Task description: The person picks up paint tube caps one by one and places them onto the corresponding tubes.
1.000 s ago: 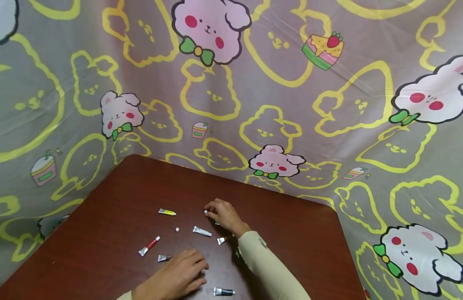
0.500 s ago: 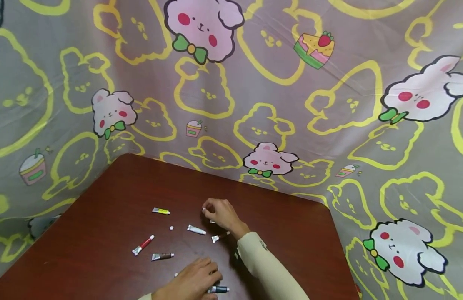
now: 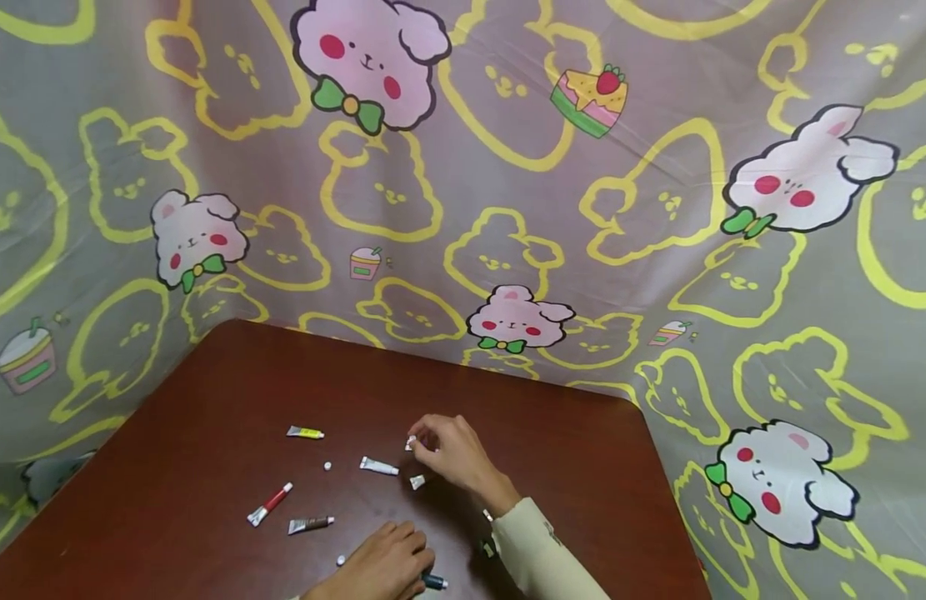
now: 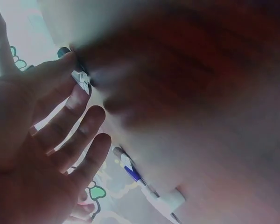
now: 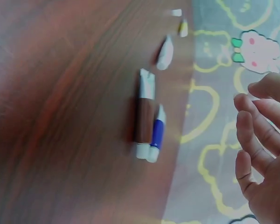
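Observation:
My left hand (image 3: 383, 562), at the near edge of the head view, pinches the silver end of a dark paint tube (image 3: 435, 582). In the left wrist view, that silver end (image 4: 82, 82) shows between thumb and index finger, the other fingers loosely spread. My right hand (image 3: 458, 454) is over the middle of the table, thumb and index fingertips pinched together on a small white cap (image 3: 411, 438). The right wrist view shows these curled fingers (image 5: 245, 123), the cap hidden behind them. Below them a brown tube (image 5: 145, 116) and a blue tube (image 5: 157, 135) lie side by side.
Yellow (image 3: 306, 432), white (image 3: 378, 467), red (image 3: 271, 504) and brown (image 3: 311, 524) paint tubes lie spread to the left. Loose caps sit near the white tube (image 3: 327, 466) and beside my left hand (image 3: 340, 560). Patterned cloth (image 3: 402, 183) borders the brown table (image 3: 207, 417).
My left hand has moved right from beside the brown tube to the dark tube and taken its end. My right hand has shifted slightly right across the table with the cap at its fingertips.

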Demonstrator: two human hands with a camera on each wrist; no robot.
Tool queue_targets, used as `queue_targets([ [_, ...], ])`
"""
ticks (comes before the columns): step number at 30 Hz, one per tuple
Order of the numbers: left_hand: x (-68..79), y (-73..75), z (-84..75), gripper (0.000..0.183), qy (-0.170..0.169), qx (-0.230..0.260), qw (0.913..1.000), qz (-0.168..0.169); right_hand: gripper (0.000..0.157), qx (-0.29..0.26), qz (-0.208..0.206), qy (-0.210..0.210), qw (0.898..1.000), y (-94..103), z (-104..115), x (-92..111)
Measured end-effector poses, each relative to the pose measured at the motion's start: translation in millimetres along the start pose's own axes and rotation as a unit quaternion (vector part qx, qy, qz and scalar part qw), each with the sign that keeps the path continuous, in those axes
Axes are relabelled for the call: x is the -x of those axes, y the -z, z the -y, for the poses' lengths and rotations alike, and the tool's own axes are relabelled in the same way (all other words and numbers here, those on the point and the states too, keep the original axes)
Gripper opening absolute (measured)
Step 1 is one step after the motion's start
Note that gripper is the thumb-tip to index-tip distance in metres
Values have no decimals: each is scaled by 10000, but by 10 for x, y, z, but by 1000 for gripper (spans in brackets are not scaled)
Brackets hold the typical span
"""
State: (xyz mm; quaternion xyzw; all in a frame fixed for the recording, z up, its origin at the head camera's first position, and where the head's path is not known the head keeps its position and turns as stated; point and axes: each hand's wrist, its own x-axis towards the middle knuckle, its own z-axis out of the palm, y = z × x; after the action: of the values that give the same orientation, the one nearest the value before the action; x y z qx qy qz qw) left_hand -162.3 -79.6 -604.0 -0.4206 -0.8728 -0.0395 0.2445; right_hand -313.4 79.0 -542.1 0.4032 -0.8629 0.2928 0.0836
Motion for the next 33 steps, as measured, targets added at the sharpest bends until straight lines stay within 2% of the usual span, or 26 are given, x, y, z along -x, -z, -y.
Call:
queue_targets([
  [5,-21,33,34,30,111,115,9997,-187,10,40,-129,-235,9996,205,93,273],
  [10,-61,192,163,27,449,372,9979,-286,7,-198,-326,-504,9980,362,153,580],
  [14,-67,314,304,28,698,242,9962,-458,5,-436,-466,-506,9967,382,175,769],
  [19,-55,375,469,29,887,105,9943,-588,8,-453,-582,-428,9964,339,193,930],
  [24,-47,403,525,31,915,108,9924,-816,15,-448,-675,-325,9962,305,258,1030],
  [29,-78,414,523,31,745,191,9909,-1106,17,-375,-636,-511,9960,272,349,1086],
  [33,-93,411,498,31,627,306,9901,-1214,17,-442,-638,-575,9953,223,399,1127],
])
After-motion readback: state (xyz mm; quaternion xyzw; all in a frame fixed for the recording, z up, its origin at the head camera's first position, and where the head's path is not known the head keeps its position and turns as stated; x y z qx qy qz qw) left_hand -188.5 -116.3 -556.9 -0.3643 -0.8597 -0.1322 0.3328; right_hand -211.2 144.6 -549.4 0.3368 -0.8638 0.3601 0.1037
